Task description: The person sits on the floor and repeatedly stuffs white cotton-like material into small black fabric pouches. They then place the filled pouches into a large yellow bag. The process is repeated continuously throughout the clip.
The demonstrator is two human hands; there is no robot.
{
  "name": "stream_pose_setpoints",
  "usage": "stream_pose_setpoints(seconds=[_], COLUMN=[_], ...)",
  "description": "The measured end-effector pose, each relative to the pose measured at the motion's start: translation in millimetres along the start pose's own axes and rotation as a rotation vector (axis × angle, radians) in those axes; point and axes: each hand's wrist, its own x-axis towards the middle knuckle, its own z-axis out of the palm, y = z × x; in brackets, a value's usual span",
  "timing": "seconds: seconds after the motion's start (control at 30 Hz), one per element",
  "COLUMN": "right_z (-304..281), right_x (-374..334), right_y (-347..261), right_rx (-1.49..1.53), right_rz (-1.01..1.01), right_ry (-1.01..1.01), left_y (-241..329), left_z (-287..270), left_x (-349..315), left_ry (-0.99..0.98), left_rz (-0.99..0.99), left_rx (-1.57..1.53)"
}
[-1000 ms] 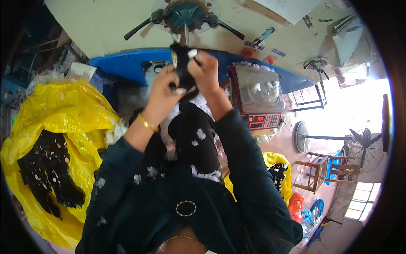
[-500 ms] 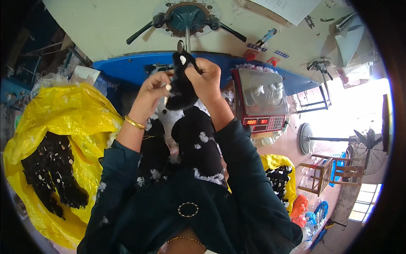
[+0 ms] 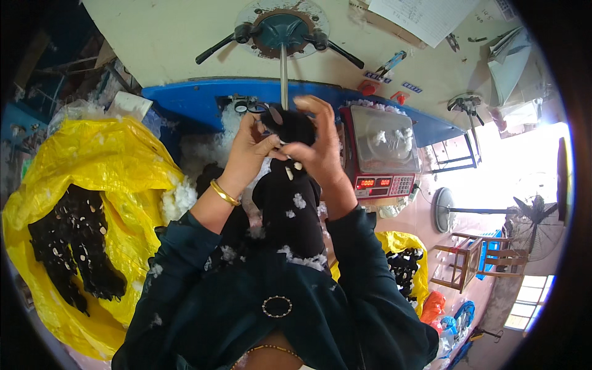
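Observation:
A small black plush toy (image 3: 295, 127) with a greyish ear sits at the lower end of a metal tube (image 3: 283, 74), which comes down from a round machine fitting with two black handles (image 3: 282, 32). My left hand (image 3: 248, 148), a gold bangle on its wrist, pinches the toy's left and lower edge. Curved around the toy's right side is my right hand (image 3: 322, 139), thumb pressed to its lower edge and fingers raised. Whether the tube's end is inside the toy is hidden. Pale pieces of the toy hang below, over my black-trousered lap.
A yellow sack (image 3: 132, 160) holding black plush pieces (image 3: 77, 246) stands at the left. To the right is a red scale (image 3: 379, 148) with white fluff in its clear tray. Another yellow sack (image 3: 420, 259), a wooden chair (image 3: 459, 262) and a fan (image 3: 535, 213) are farther right.
The black plush toy has turned from hanging lengthwise to a bunched, rounded position. My right hand has moved right with its fingers opened around it; my left hand has shifted lower right. The view has moved slightly.

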Motion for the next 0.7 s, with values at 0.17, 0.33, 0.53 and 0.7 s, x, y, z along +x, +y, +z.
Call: stream_pose_setpoints(seconds=[0.17,0.33,0.53,0.7], right_z=[19,6,2,-3], right_x=[-1,27,53,37], right_y=[0,14,34,9], right_rx=[-0.039,0.214,0.373,0.304], right_rz=[0.039,0.257,0.442,0.494], right_ry=[-0.035,0.016,0.062,-0.005], left_y=[6,39,44,41], left_z=[16,40,51,45], left_x=[-9,-15,6,0], left_ry=[0.075,0.095,0.098,0.089], left_rz=[0.096,-0.054,0.018,-0.103], left_rx=[0.037,0.134,0.047,-0.006])
